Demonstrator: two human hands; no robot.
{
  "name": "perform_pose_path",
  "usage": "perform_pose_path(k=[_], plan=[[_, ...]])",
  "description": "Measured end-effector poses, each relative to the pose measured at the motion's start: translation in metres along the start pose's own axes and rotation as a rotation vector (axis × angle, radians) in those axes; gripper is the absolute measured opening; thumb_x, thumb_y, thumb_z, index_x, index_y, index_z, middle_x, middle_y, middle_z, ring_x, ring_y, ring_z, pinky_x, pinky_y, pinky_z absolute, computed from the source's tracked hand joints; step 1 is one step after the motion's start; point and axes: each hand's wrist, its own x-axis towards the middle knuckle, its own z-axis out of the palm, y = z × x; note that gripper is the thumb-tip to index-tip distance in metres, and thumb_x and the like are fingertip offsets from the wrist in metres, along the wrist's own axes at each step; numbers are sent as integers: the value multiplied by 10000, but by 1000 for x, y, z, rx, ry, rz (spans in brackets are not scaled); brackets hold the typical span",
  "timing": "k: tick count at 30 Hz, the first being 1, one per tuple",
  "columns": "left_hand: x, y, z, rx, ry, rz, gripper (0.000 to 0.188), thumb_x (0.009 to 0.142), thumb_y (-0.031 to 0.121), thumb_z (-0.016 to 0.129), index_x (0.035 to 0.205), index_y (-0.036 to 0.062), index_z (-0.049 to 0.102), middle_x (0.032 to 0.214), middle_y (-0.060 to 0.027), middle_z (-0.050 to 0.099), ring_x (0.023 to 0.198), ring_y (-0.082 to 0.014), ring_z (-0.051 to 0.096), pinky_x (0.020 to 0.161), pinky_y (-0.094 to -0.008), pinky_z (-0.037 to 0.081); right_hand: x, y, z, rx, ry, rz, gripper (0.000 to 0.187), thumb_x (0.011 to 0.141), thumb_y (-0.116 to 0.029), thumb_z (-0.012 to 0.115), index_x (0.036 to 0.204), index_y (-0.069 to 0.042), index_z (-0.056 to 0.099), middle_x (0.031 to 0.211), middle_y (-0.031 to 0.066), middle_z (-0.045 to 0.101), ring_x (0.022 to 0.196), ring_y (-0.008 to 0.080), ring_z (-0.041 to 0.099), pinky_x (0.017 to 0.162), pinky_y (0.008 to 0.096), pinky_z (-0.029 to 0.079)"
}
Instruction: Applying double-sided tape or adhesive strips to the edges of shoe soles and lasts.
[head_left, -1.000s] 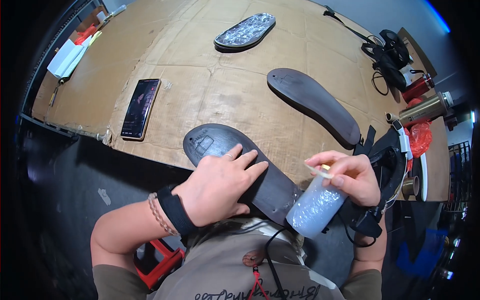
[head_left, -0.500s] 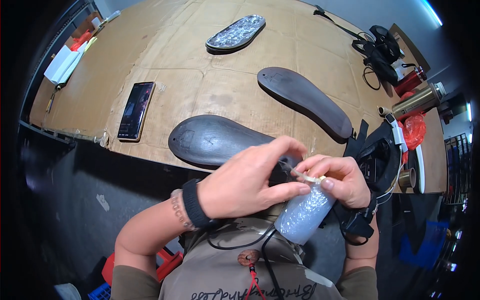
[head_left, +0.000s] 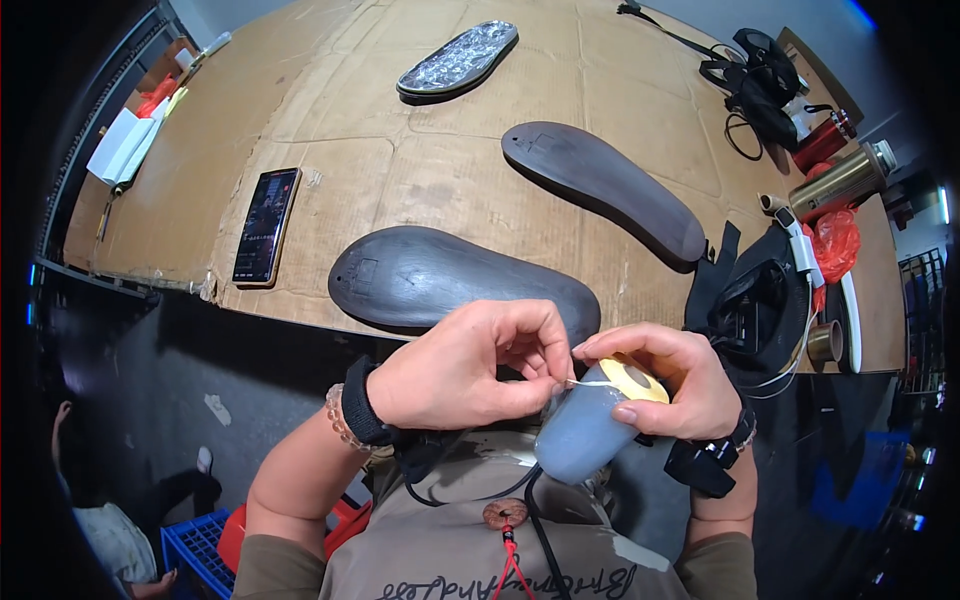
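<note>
A roll of bluish-white plastic film [head_left: 580, 440] with a yellow tape end and a cardboard core is tilted in front of my body. My right hand [head_left: 685, 375] wraps round its yellow end, thumb on the near side, fingers over the far side. My left hand [head_left: 475, 365] pinches a thin pale strip running from the roll. Just beyond my hands, on the cardboard-covered table [head_left: 420, 170], lies a dark shoe-sole-shaped piece [head_left: 440, 275]. A second dark sole-shaped piece [head_left: 605, 185] rests farther right. Near the far edge is another sole-shaped piece [head_left: 460, 60] covered in shiny clear film.
A phone [head_left: 268, 225] lies at the left. Along the right edge are a black bag [head_left: 755, 290], a metal flask [head_left: 845, 180], a red flask [head_left: 825, 140], a red plastic bag [head_left: 835, 245] and cables. Another person [head_left: 115, 535] is low at the left, beside a blue crate [head_left: 200, 550].
The roll has turned so its yellow end and core show. My left hand has drawn down a little, its fingers closing on the strip. Another person has come into view at lower left.
</note>
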Motion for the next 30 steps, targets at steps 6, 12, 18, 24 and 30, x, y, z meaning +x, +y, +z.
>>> perform_pose_path(k=[6,12,18,24,30], plan=[[3,2,17,-14,80,-92,109,952,17,686,1050,8,640,866,28,608,838,-19,573,780,-212,488,0,-3,7,-87,48,5,471,810,-95,836,1245,-5,680,1107,75,723,991,114,685,883,265,536],[4,8,21,164,89,-157,138,948,114,763,1015,4,713,786,55,609,746,2,531,698,-191,470,3,-1,9,-180,23,-44,443,796,-109,841,1199,-1,691,1081,108,734,968,175,724,853,289,553],[3,7,21,220,71,-177,134,949,107,742,1025,-3,734,835,52,656,768,-9,551,744,-196,492,3,2,15,-239,58,-112,389,812,-110,794,1172,-2,697,1057,128,739,934,242,733,838,319,558],[3,-1,24,87,58,-94,102,961,86,715,1021,4,721,906,15,691,836,-32,581,783,-222,487,4,-2,30,-239,189,-116,259,786,-68,678,1033,7,700,971,145,739,854,260,730,787,332,562],[-3,-12,21,96,47,94,96,976,83,697,1026,1,704,969,-27,673,871,-62,585,772,-243,473,7,-2,38,-229,215,-153,229,758,-73,658,968,11,698,917,136,751,814,244,732,778,324,571]])
